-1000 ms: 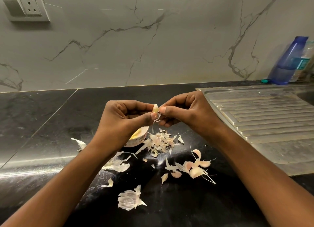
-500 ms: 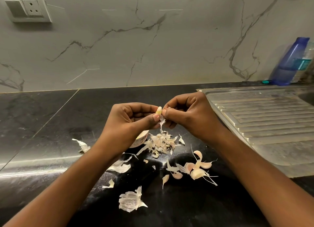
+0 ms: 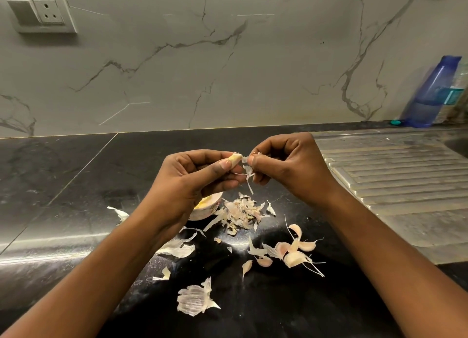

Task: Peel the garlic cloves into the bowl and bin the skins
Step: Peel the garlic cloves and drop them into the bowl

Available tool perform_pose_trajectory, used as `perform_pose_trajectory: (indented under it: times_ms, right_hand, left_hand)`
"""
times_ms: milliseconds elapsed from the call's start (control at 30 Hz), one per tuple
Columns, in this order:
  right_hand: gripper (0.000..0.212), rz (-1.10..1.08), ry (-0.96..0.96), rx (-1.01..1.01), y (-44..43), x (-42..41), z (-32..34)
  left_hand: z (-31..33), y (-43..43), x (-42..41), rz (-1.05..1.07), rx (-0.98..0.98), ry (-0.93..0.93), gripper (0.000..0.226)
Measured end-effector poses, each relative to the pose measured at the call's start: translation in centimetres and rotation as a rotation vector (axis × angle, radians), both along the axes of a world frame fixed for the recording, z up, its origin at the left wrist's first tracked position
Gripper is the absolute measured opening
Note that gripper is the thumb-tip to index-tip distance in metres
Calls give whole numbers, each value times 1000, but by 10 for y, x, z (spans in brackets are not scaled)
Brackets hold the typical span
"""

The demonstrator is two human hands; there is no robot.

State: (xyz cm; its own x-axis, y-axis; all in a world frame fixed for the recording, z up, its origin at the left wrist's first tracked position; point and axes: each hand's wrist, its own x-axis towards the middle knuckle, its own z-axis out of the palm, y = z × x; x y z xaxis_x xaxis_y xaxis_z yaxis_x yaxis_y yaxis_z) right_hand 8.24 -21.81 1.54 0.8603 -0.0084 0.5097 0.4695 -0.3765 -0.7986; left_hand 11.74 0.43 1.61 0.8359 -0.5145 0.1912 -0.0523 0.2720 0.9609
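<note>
Above counter [image 3: 76, 185] | left hand [image 3: 187, 180] pinches clove [image 3: 235, 158] | right hand [image 3: 286, 165] pinches skin [image 3: 247, 171]

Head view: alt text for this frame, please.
Over a black counter, the left hand pinches a garlic clove while the right hand pulls skin off it. Loose skins, unpeeled cloves and a small bowl lie below.

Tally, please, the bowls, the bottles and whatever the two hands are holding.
bowl: 1
bottles: 2, blue bottle and clear bottle
garlic clove, in left hand: 1
skin strip, in right hand: 1
Total: 5
</note>
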Motion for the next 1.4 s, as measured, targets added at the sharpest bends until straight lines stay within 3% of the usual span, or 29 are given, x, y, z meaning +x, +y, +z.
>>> perform_pose_trajectory:
  times_ms: [233, 567, 733, 1100, 1400]
  right_hand:
    - [12, 148, 179, 164, 2, -2, 4]
    - [8, 90, 188, 119, 3, -2, 2]
    - [8, 49, 147, 6, 4, 0, 0]
    - [5, -25, 95, 39, -5, 2, 2]
    - [16, 126, 212, 52, -7, 0, 4]
  left_hand:
    - [-1, 2, 3, 50, 41, -88, 31]
    - [-3, 3, 3, 179, 278, -495, 29]
    - [-4, 2, 0, 172, 296, -456, 29]
    - [-2, 2, 2, 134, 99, -215, 32]
    - [-2, 2, 2, 165, 145, -221, 30]
